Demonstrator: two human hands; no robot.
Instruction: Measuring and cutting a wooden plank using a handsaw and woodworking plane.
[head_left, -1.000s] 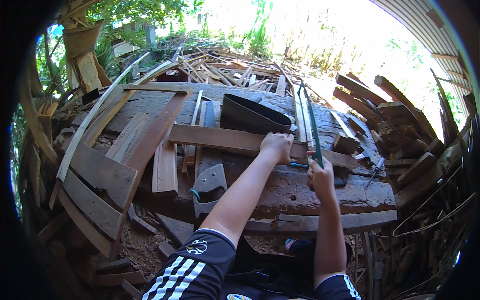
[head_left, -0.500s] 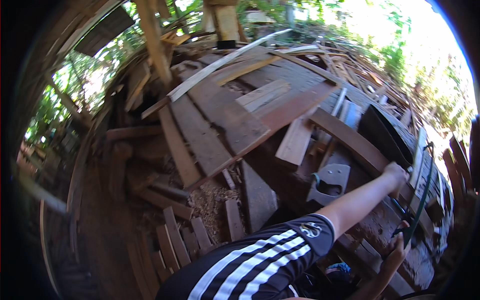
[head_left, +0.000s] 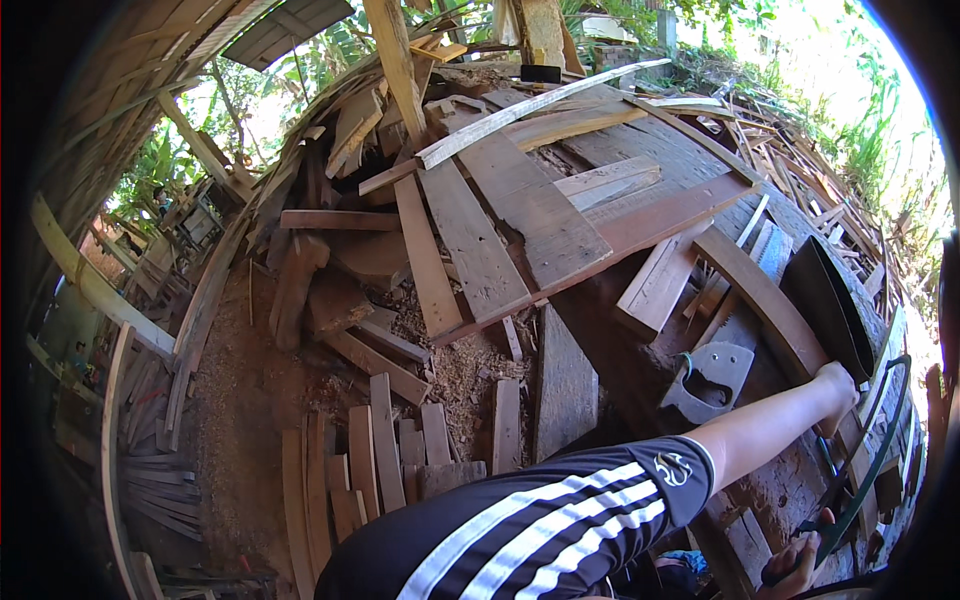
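Observation:
My left hand [head_left: 836,392] grips a long brown board [head_left: 750,285] lying on the weathered work surface at the right. Below it, my right hand [head_left: 795,560] is closed on the handle of a green-framed bow saw [head_left: 880,445], which reaches up beside the board near the picture's right rim. A hand saw [head_left: 705,385] with a grey handle lies left of the board, partly under it. A dark, open loop of sheet material [head_left: 828,305] lies just beyond my left hand. A short pale plank [head_left: 657,285] rests left of the hand saw's blade.
Overlapping planks [head_left: 470,235] cover the middle of the surface. Offcuts [head_left: 385,440] and sawdust [head_left: 440,365] lie toward the near side. A wooden post [head_left: 400,75] stands at the back; a sheet roof [head_left: 140,70] is overhead at left, and a scrap-wood pile [head_left: 790,175] lies behind.
The view has swung left, so the work surface and both hands now sit farther right in the picture. My hands still hold the board and the bow saw.

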